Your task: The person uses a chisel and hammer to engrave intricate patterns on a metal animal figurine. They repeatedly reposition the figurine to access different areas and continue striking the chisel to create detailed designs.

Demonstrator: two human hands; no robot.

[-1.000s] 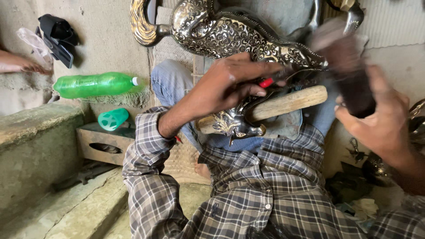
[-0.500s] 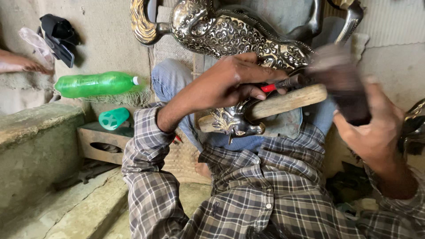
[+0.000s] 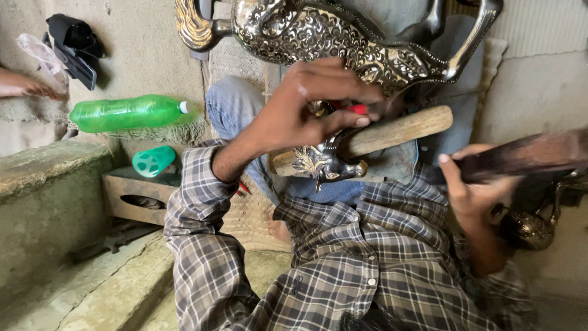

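My left hand (image 3: 306, 110) is up in the middle of the view, pinching a red-handled tool (image 3: 358, 109) whose tip is hidden under my fingers. It rests against an ornate embossed silver metal piece (image 3: 318, 30) that spans the top. A round wooden bar (image 3: 398, 132) lies across my lap under the piece, with a small silver ornament (image 3: 321, 167) at its lower end. My right hand (image 3: 468, 190) is at the right, gripping a dark, motion-blurred mallet (image 3: 527, 156).
A green plastic bottle (image 3: 125, 113) lies on a ledge at left, a teal cup (image 3: 153, 160) below it by a wooden block (image 3: 138, 196). Another person's hand (image 3: 24, 86) shows at far left. A rounded brass vessel (image 3: 530, 228) sits at right.
My right hand with the dark mallet has swung down and to the right, away from the metal piece. My left hand stays on the red-handled tool.
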